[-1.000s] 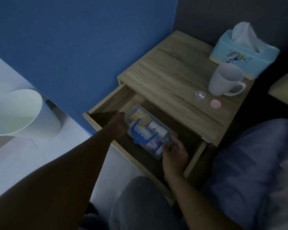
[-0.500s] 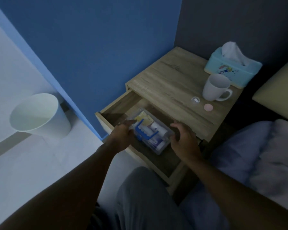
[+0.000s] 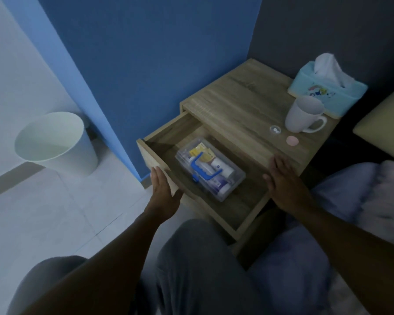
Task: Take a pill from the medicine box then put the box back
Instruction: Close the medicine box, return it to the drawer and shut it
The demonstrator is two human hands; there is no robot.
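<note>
A clear plastic medicine box [image 3: 210, 169] with a blue handle lies inside the open drawer [image 3: 156, 160] of a wooden nightstand [image 3: 241, 110]. It holds small bottles and yellow packets. My left hand [image 3: 163, 189] rests flat against the drawer's front panel, fingers straight. Over the drawer's right end, at the nightstand's front edge, hovers my right hand [image 3: 284, 178], fingers spread and holding nothing. Neither hand touches the box. A small clear blister piece [image 3: 275, 130] and a pink round pill [image 3: 292, 140] lie on the nightstand top.
A white mug [image 3: 304, 114] and a light blue tissue box [image 3: 328, 92] stand at the nightstand's back right. On the floor to the left is a white waste bin [image 3: 55, 144]. A blue wall rises behind. Bedding and a pillow [image 3: 387, 130] lie to the right.
Both hands let go of the medicine box, which now lies in the drawer. My left hand moved to the drawer front and my right hand to the drawer's right end.
</note>
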